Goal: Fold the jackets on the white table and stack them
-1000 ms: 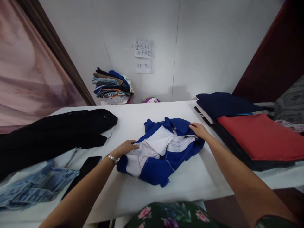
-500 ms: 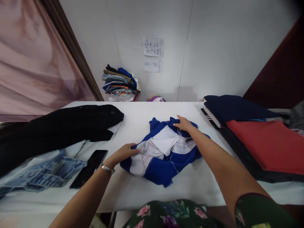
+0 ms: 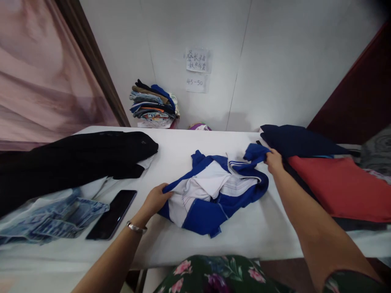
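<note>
A crumpled blue and white jacket (image 3: 203, 217) lies on the white table in front of me, with pale lining and seams showing. At its left edge, my left hand (image 3: 157, 201) pinches the blue fabric between thumb and fingers; a silver bracelet sits on that wrist. My right hand (image 3: 274, 161) grips a blue end of the jacket at the far right, holding it out from the rest. White-striped trim runs between that end and the body of the garment.
Left of me are a black garment (image 3: 76, 162), blue jeans (image 3: 70, 219) and a black phone (image 3: 111, 215). Red (image 3: 332, 185) and navy (image 3: 299, 140) folded clothes are piled at right. Behind the white table (image 3: 183, 140) stands a clothes stack (image 3: 154, 103); paper signs (image 3: 198, 61) hang on the wall.
My right hand has moved right, drawing a blue end of the jacket outward and uncovering striped trim. My left hand keeps hold of the left edge, shifted slightly left.
</note>
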`<state>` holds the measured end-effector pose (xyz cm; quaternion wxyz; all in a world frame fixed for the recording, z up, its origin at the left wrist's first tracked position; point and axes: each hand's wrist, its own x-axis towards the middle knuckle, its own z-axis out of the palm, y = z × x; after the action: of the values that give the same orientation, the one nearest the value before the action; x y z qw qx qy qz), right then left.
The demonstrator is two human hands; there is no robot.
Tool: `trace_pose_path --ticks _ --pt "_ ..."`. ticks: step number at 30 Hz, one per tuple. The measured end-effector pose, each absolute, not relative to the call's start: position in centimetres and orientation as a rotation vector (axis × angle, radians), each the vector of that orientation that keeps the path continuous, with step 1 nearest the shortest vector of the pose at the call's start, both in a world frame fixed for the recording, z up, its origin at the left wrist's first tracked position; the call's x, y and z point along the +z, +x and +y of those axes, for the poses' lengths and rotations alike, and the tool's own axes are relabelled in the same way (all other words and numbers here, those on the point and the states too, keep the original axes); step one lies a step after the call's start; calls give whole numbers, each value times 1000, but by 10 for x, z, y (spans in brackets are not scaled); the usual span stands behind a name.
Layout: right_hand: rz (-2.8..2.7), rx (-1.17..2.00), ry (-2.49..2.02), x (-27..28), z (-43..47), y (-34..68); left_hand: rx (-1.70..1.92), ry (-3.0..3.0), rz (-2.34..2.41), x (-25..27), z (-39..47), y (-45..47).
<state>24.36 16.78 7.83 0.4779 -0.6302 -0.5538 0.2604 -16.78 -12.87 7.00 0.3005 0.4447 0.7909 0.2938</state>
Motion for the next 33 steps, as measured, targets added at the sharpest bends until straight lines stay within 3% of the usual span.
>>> trace_pose_path --ticks 4,9,13,19,33 --pt "-1074 614 -1580 91 144 310 815 1298 2333 73 -128 -159" --pt "-1292 618 -1665 84 117 330 979 1039 2080 61 -132 -158" --pt "-1751 318 -1497 86 110 286 1136 673 1806 48 -135 -164" --pt "-2269 468 -1497 77 121 173 1158 823 1839 33 -137 -165" --pt "-2534 269 -1821 49 154 75 1179 1041 1780 28 -141 -158"
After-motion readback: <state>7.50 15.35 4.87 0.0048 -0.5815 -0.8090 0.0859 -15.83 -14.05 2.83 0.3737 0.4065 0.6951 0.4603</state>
